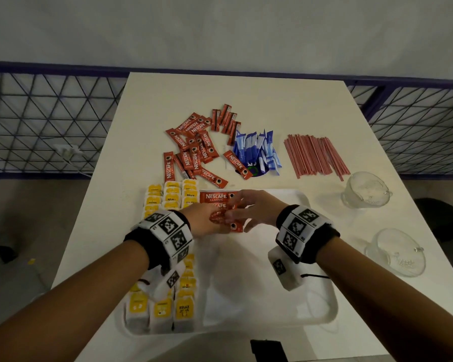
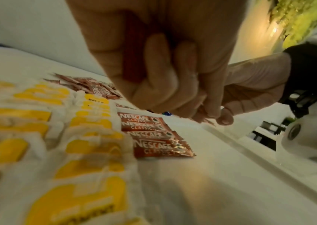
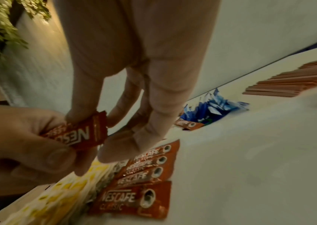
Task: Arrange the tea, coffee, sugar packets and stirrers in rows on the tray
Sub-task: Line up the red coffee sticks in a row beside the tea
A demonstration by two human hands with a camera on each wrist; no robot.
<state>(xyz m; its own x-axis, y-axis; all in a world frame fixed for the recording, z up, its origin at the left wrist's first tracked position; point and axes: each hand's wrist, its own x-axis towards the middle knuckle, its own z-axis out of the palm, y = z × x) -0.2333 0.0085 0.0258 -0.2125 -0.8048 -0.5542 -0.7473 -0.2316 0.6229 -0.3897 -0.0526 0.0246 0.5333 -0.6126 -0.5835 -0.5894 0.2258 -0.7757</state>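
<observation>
A white tray (image 1: 259, 296) lies at the table's near edge. Yellow tea bags (image 1: 173, 197) fill rows along its left side. Several red coffee sachets (image 1: 216, 197) lie in a column beside them at the tray's far end, also seen in the wrist views (image 2: 149, 137) (image 3: 144, 175). Above that column my left hand (image 1: 207, 223) grips a small bundle of coffee sachets (image 3: 76, 135). My right hand (image 1: 249, 210) pinches the end of one sachet in that bundle. Behind the tray lie a loose coffee pile (image 1: 194, 150), blue sugar packets (image 1: 256, 152) and red stirrers (image 1: 314, 155).
Two glass cups (image 1: 365, 189) (image 1: 395, 252) stand on the table to the right of the tray. A railing with mesh runs behind the table. The tray's middle and right part is bare white.
</observation>
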